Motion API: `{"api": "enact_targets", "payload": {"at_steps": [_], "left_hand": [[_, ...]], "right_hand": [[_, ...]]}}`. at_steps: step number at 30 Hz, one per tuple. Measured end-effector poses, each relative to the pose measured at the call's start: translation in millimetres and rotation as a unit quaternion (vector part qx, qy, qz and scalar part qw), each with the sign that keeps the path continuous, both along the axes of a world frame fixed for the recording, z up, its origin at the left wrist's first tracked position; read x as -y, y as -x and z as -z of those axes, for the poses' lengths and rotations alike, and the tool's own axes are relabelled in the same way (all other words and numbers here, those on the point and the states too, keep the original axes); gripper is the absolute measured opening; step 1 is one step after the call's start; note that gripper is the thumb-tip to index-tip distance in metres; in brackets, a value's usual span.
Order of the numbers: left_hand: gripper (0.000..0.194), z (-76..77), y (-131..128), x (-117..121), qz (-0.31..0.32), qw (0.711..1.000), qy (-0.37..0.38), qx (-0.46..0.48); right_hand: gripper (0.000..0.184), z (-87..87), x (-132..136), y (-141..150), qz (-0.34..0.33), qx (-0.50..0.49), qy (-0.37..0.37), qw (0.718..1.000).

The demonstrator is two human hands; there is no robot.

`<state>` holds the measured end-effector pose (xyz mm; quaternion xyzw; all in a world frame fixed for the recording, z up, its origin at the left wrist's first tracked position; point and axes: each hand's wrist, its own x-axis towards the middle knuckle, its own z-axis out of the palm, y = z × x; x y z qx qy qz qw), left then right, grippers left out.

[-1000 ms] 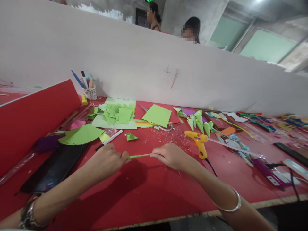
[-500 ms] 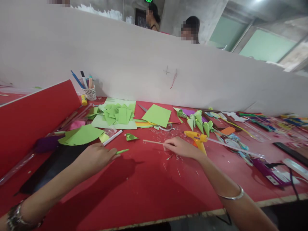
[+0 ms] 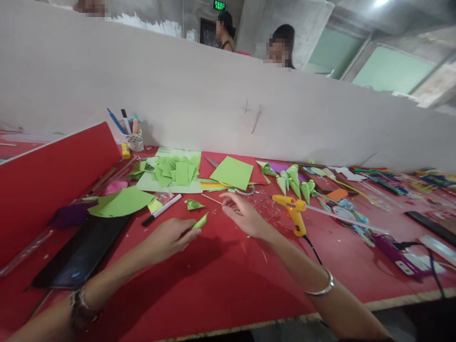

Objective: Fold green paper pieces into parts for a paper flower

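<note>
There are two bare hands (image 3: 245, 217), one yellow plastic glue gun (image 3: 297, 214), one purple power strip (image 3: 399, 256), one patterned white cup (image 3: 134, 142).

The light was cool and moderately bright. A white ceiling light (image 3: 382, 2) flared at the top right, and a small green exit sign (image 3: 219, 5) glowed to its left. The glossy red tabletop (image 3: 221, 289) looked paler and hazier toward the right; a soft-edged dark shadow (image 3: 156, 280) spread across it below the bare left hand (image 3: 173, 237). A flat, shiny black rectangular object (image 3: 85, 251) caught a small bluish reflection, and a silver metal bangle (image 3: 328, 287) glinted. Pixelation covered parts of people's heads (image 3: 284, 35). Fine detail softened at the far right, and wide-angle distortion stretched the bare forearms (image 3: 124, 270).
</note>
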<state>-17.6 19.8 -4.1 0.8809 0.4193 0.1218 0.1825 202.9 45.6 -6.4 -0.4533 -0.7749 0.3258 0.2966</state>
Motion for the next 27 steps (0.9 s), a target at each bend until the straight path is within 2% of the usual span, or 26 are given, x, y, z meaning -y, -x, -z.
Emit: {"api": "enact_targets", "payload": {"at_steps": [2, 4, 8, 11, 16, 19, 22, 27], "left_hand": [[0.035, 2.3, -5.6, -0.7, 0.013, 0.997, 0.054, 0.053], [0.032, 5.6, -10.3, -1.6, 0.022, 0.99, 0.1, 0.1], [0.029, 11.8, -17.5, -2.8, 0.028, 0.977, 0.151, 0.144], [0.03, 15.1, -21.3, -3.3, 0.013, 0.983, 0.137, 0.124], [0.017, 19.9, -26.2, -2.8, -0.046, 0.997, 0.058, 0.032], [0.017, 23.1, -27.7, -1.8, -0.075, 0.997, 0.021, -0.02], [0.019, 27.0, -26.3, -2.4, -0.075, 0.997, 0.024, 0.004], [0.025, 33.5, -20.6, -7.1, -0.048, 0.99, 0.067, 0.113]], "right_hand": [[0.027, -3.4, 10.9, 11.4, -0.016, -0.069, 0.055, 0.996], [0.027, -3.1, 18.6, 20.3, -0.027, -0.114, 0.08, 0.99], [0.02, 2.7, 24.1, 27.3, -0.039, -0.138, 0.063, 0.988], [0.012, 5.9, 26.5, 26.3, -0.037, -0.12, 0.039, 0.991], [0.03, 8.7, 34.1, 25.8, -0.028, -0.096, 0.024, 0.995], [0.018, 12.6, 34.6, 26.7, -0.023, -0.06, -0.009, 0.998], [0.01, 18.2, 31.6, 27.1, -0.015, -0.065, -0.026, 0.997], [0.024, 26.6, 28.1, 26.6, -0.006, -0.089, -0.048, 0.995]]}}
